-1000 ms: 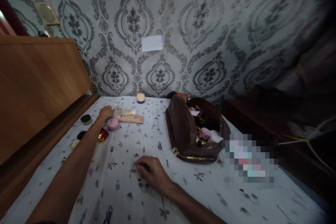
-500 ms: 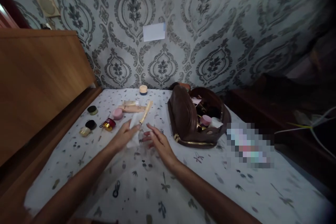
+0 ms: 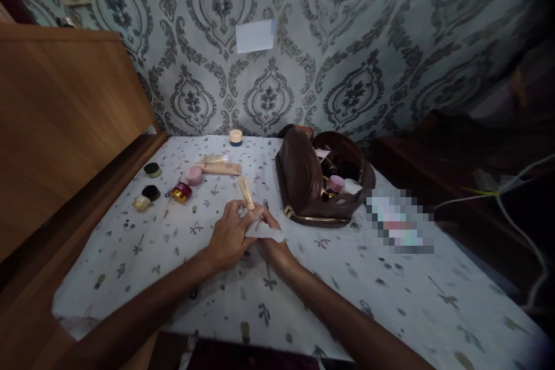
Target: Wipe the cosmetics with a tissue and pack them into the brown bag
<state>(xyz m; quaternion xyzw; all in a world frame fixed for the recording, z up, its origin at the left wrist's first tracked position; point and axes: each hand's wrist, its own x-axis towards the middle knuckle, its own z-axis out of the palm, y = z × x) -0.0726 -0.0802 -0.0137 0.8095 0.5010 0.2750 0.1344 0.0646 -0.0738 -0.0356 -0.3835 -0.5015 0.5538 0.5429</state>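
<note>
Near the middle of the patterned cloth, my left hand point(image 3: 229, 236) and my right hand point(image 3: 274, 238) meet. A small cream-coloured tube point(image 3: 245, 193) stands up from between them, its lower end at my left hand's fingertips. My right hand's fingers are bent around a white wipe or tissue point(image 3: 264, 232), which lies between the hands near the tube's lower end. Behind them lie a peach tube point(image 3: 222, 169) and a shorter pale tube point(image 3: 214, 158). To the left sit a pink jar point(image 3: 193, 176) and a red and gold jar point(image 3: 181, 192).
An open brown bag point(image 3: 301, 185) holding cosmetics stands at the right. A blurred-out item point(image 3: 399, 222) lies beyond it. A peach-lidded jar point(image 3: 235, 137) is by the wall, several small jars are at far left, beside a wooden cabinet point(image 3: 73, 110).
My hands have come together, with the cream tube and white wipe between them. The tube now leans left at its top instead of right. The view has shifted slightly.
</note>
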